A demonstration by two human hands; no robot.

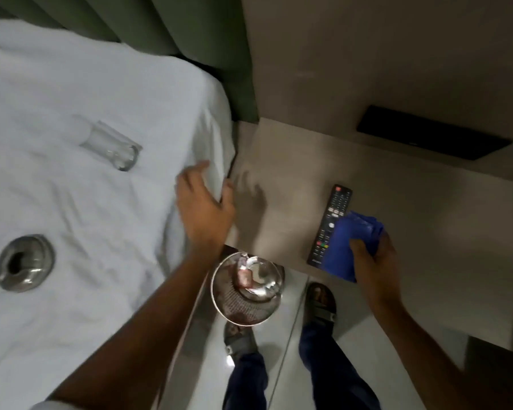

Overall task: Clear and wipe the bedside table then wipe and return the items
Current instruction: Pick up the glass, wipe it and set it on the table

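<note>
The beige bedside table (293, 161) stands between the bed and the wall. A black remote control (330, 214) lies on its front right part. My right hand (373, 258) grips a folded blue cloth (348, 247) that overlaps the remote's lower right side. My left hand (203, 208) hovers with fingers spread over the bed's edge, next to the table's left side, holding nothing. On the white bed sheet (71, 84) a clear drinking glass (111, 145) lies on its side, and a round metal ashtray (24, 263) rests further forward.
A metal mesh waste bin (246, 288) with crumpled litter stands on the pale floor below the table's front edge. My sandalled feet (320, 300) are beside it. A black panel (433, 137) is set in the wall behind the table. A green headboard (190, 34) rises behind the bed.
</note>
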